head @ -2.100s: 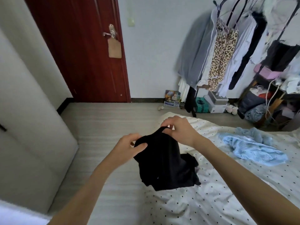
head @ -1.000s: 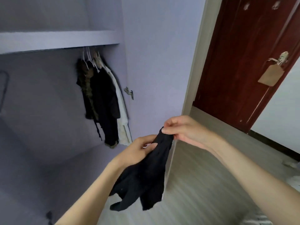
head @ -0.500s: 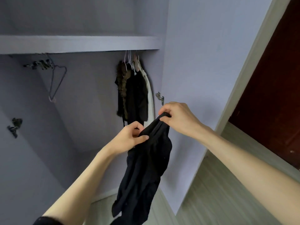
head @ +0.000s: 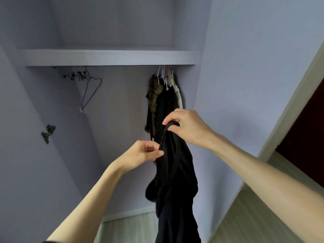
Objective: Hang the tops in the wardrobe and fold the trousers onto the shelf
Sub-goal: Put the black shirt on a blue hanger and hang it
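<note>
A black strappy top point(head: 175, 186) hangs in front of me inside the open wardrobe. My right hand point(head: 185, 127) grips its upper edge, held high. Lower and to the left, my left hand point(head: 143, 155) pinches the top's side edge. The garment droops limp below both hands, down past the frame's bottom. An empty wire hanger point(head: 91, 92) hangs under the wardrobe shelf point(head: 105, 57) at the left. Several dark and pale clothes point(head: 161, 106) hang on hangers at the right, just behind my right hand.
The wardrobe's lilac side wall point(head: 245, 85) stands close on the right, with the dark red door point(head: 306, 141) beyond it. A metal hinge point(head: 48, 132) sticks out of the left panel. Several clips point(head: 75, 76) hang beside the empty hanger. Wooden floor point(head: 245, 216) shows below.
I have turned from the bed to the open wardrobe, carrying the black top. Both hands have lifted it higher, and it now hangs longer beneath them.
</note>
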Tool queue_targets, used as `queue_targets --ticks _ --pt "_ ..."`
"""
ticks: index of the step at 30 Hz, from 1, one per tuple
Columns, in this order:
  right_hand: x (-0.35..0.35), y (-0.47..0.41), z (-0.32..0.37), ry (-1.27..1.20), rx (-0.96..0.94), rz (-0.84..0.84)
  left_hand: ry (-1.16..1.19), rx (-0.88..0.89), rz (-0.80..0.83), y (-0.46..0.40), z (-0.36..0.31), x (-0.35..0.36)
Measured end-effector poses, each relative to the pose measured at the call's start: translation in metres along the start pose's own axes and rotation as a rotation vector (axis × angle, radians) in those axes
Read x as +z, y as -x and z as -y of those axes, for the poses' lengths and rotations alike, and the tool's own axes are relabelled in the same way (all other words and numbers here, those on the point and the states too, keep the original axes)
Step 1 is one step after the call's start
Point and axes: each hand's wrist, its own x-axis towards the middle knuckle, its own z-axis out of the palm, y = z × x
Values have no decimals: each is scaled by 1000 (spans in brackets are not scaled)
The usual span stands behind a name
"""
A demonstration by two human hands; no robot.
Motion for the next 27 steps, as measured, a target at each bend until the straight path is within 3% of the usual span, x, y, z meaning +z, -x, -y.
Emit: queue_targets --ticks 4,8,11,17,24,27 --pt "-4 -2 -16 67 64 -24 -42 -33 -204 -5 8 -8" --pt "-6 -2 -29 120 131 -11 -562 -43 -493 -8 16 -25" --pt "-6 -4 -33 154 140 -5 -721 -109 -562 -5 17 -46" --pt "-5 -28 -46 194 147 -109 -688 -178 -737 5 10 -76" --pt "16 -53 -61 457 98 172 -671 -211 -971 22 18 -101" --pt "32 -69 -58 415 80 121 -616 -239 -1054 25 26 -119"
